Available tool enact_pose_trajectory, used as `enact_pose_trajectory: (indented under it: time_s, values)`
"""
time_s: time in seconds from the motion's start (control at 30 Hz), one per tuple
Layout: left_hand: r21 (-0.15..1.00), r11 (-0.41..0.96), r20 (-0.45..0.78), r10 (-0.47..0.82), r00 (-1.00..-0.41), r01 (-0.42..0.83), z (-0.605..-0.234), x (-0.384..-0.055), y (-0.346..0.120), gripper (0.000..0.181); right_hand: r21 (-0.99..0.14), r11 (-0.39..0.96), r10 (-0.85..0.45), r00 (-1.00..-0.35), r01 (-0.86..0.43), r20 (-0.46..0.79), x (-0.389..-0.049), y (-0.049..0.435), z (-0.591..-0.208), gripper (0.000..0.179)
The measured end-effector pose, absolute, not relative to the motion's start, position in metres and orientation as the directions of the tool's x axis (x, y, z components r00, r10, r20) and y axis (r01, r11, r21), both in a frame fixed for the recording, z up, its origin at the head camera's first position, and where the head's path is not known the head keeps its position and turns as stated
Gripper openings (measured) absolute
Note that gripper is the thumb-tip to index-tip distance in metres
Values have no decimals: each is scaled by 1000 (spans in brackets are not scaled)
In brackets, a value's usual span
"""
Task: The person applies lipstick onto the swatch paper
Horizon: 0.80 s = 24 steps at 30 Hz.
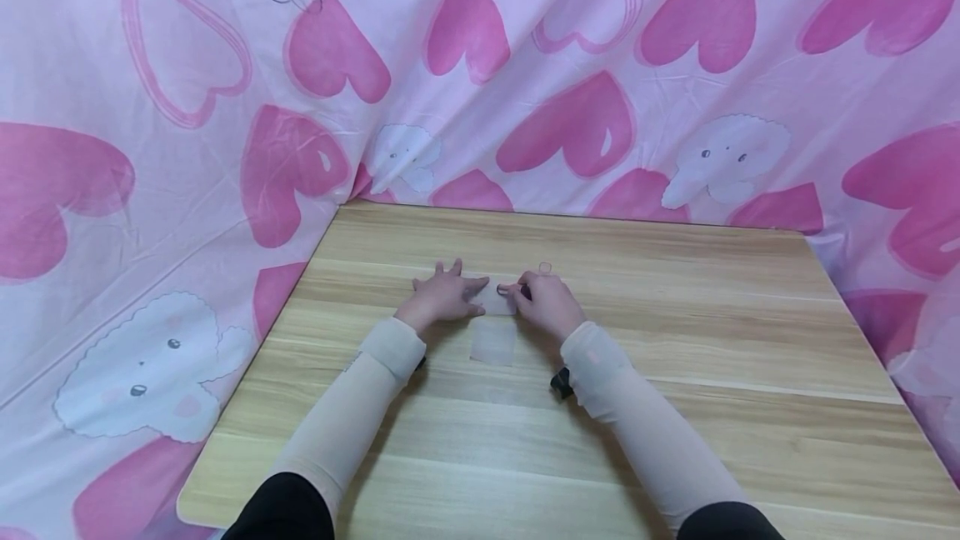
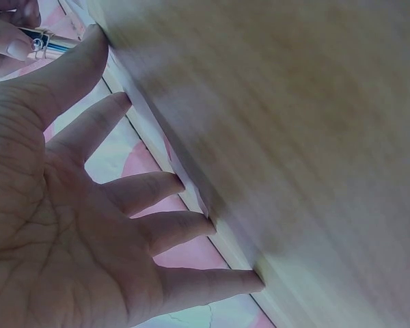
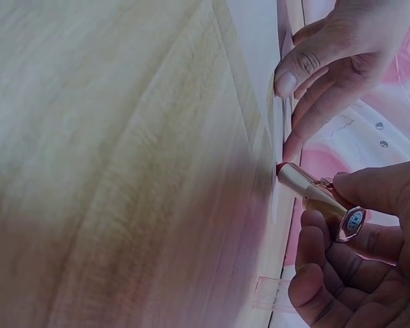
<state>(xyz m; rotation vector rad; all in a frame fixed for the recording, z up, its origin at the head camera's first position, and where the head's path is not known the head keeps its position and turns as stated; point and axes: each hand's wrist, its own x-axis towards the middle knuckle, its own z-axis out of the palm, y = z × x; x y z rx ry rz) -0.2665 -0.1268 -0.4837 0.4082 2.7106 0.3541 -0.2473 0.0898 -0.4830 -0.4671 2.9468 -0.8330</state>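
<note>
Fingers spread, my left hand point(image 1: 441, 294) presses its fingertips on a small white sheet of paper point(image 1: 498, 301) on the table. In the left wrist view, this hand's palm point(image 2: 89, 212) shows with nothing held in it. My right hand point(image 1: 551, 304) pinches a gold lipstick point(image 3: 306, 187) between thumb and fingers. Its red tip points at the sheet and seems to meet it; exact contact is hard to tell. An eight-sided, patterned end of the lipstick faces the right wrist camera. The sheet is partly covered by both hands.
A second pale, square sheet point(image 1: 492, 342) lies nearer to me, just below the first. Beyond the right hand stands a small clear cap point(image 1: 545, 267). The wooden table point(image 1: 675, 315) backs onto a pink heart-patterned curtain point(image 1: 465, 132).
</note>
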Motion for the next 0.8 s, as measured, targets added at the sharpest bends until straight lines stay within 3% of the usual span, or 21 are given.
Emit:
enact_pose_trajectory:
  time_s: [0.8]
  values:
    - [287,928,-329,329,-885,238,-483,-267,-127,62,-514,808,-312,-949,-288,42,-241,92,-484,23]
